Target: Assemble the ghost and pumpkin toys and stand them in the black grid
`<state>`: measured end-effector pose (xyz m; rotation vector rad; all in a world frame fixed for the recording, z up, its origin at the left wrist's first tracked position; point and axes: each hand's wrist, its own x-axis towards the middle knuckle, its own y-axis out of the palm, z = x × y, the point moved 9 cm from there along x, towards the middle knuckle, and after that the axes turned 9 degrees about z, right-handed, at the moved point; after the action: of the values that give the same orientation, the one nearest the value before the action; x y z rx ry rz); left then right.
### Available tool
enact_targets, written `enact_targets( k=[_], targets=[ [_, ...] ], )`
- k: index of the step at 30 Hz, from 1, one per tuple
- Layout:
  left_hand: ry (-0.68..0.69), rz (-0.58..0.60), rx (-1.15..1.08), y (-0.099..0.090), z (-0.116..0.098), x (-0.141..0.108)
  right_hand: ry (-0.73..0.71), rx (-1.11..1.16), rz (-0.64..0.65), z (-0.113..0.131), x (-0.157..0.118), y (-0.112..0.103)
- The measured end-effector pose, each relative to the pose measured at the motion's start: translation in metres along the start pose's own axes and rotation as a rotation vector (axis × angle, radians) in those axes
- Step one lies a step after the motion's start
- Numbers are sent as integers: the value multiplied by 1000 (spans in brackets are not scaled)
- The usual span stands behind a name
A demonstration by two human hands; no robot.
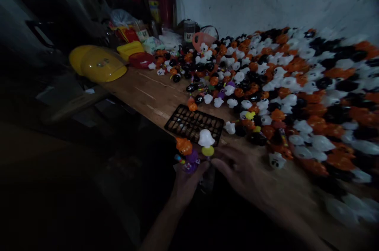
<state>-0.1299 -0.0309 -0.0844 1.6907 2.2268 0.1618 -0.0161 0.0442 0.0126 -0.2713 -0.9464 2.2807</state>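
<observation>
Close in front of me, both hands meet at the table's near edge. My left hand [188,184] is closed around a small toy with an orange pumpkin top [184,146] and purple parts [192,157]; a colourful stick pokes out beside it. My right hand [239,170] pinches below a toy with a white ghost-like top [206,138] and a yellow collar [207,151]. The lower ends of both toys are hidden by fingers and shadow. Just beyond them lies a black grid tray [173,122], with an orange pumpkin piece [192,105] at its far edge.
A large heap of white, orange and black plastic heads [284,81] covers the right side of the wooden table [139,93]. At the far left sit a yellow helmet-like shell [100,63] and a red dish [141,60]. Fire extinguishers [161,4] stand by the wall.
</observation>
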Motion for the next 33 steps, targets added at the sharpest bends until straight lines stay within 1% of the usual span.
enact_targets(
  k=[2,4,7,9,11,12,14,16,18,20,22,24,28,31,33],
  targets=[
    [16,-54,75,-5,-4,-3,-26,190,15,4,10,25],
    [12,-123,190,-10,-8,-7,-7,358,-1,-3,15,37],
    [-1,-190,296,-13,-15,-11,20,540,28,-14,18,44],
    [33,-186,301,-13,-23,-10,52,642,30,-24,18,43],
    [94,-199,336,-20,-36,-6,123,791,57,-38,18,46],
    [130,-233,372,-29,-43,-2,159,891,84,-44,18,50],
    [213,-356,483,-55,-59,5,197,1118,154,-50,18,57],
    [297,-467,599,-81,-70,15,181,1313,206,-47,20,58],
    [336,-474,666,-99,-72,30,161,1419,229,-42,21,54],
    [351,-441,724,-106,-69,42,163,1462,250,-38,22,51],
    [371,-424,783,-105,-66,46,174,1494,274,-36,21,50],
    [398,-430,825,-97,-63,43,184,1533,300,-35,20,51],
    [422,-439,884,-72,-56,30,184,1577,313,-40,19,54],
    [423,-404,911,-54,-49,21,171,1571,319,-42,18,54],
    [425,-376,914,-45,-45,15,177,1548,327,-43,17,54]
  ],
)
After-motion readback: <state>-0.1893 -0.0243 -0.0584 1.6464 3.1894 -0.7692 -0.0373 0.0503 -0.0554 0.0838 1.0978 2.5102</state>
